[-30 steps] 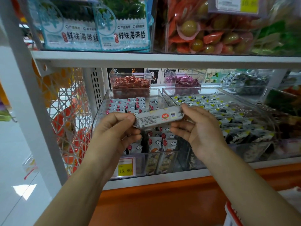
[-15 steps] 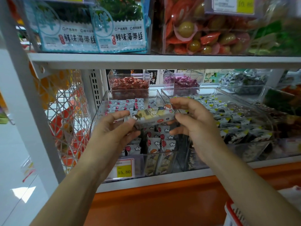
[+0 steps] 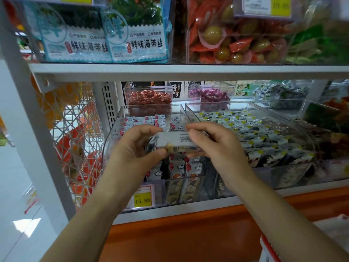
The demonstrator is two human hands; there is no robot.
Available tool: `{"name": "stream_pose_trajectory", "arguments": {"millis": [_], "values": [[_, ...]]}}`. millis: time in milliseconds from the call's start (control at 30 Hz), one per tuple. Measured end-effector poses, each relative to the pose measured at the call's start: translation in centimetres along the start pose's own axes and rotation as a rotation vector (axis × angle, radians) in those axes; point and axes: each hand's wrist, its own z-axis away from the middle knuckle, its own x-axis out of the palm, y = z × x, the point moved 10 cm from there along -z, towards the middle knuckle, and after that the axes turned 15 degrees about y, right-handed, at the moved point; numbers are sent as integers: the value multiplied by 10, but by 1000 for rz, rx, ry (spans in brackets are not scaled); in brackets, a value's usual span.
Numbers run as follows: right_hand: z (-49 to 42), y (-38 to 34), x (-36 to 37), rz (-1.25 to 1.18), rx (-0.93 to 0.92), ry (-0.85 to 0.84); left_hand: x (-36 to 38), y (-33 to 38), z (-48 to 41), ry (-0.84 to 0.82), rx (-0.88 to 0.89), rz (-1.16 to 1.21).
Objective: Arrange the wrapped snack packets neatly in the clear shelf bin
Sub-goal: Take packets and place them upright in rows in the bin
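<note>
Upper left: two seaweed packets (image 3: 135, 33) read "鲜味海带丝". Lower centre: yellow price tag (image 3: 142, 197) on the clear bin front reads "15.80". Upper right tag (image 3: 266, 5): blurred.

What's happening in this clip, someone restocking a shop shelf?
Yes, it looks that way. A person holds one wrapped snack packet between both hands, the left hand at its left end and the right hand at its right end, above a clear bin on the lower shelf. The bin already holds rows of similar packets. A yellow price tag sits at its front.
</note>
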Motion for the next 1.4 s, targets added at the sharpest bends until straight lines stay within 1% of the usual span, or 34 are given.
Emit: {"name": "stream_pose_trajectory", "arguments": {"millis": [67, 133, 300, 367, 467, 567, 633, 733, 800, 867, 900, 1000, 1067, 1133, 1167, 1300, 1400], "values": [[-1, 1, -2, 42, -14, 37, 7, 3, 4, -39, 8, 27], [-1, 4, -4, 36, 17, 65, 10, 4, 6, -52, 0, 61], [-3, 22, -8, -16, 168, 155, 17, 11, 10, -84, 112, -22], [-3, 23, -11, -16, 179, 190, 20, 15, 12, -98, 170, -63], [-2, 20, -12, -2, 155, 199, 20, 16, 13, -90, 219, -96], [-1, 21, -11, -3, 148, 194, 21, 15, 13, -94, 231, -106], [-2, 21, -9, -1, 143, 161, 19, 15, 11, -73, 230, -103], [0, 16, 3, -127, 149, -18, 1, 13, 3, 52, 196, -70], [0, 12, 7, -113, 106, -93, -9, 10, -3, 121, 151, -47], [-5, 5, 2, -27, 13, -35, -14, 8, -11, 154, 132, -36], [-9, 2, -4, 2, -23, 30, -17, 11, -15, 182, 151, -70], [-22, 2, -28, 47, -50, 264, -31, 17, -32, 290, 254, -283], [-28, 5, -36, 76, -52, 339, -33, 12, -42, 292, 257, -351], [-32, 8, -34, 101, -53, 353, -24, -2, -50, 225, 223, -428], [-32, 9, -31, 108, -53, 350, -16, -9, -52, 170, 222, -503], [-35, 12, -22, 133, -67, 349, 17, -40, -57, -85, 338, -977], [-34, 11, -21, 148, -92, 351, 20, -68, -66, -227, 272, -1258]]}}
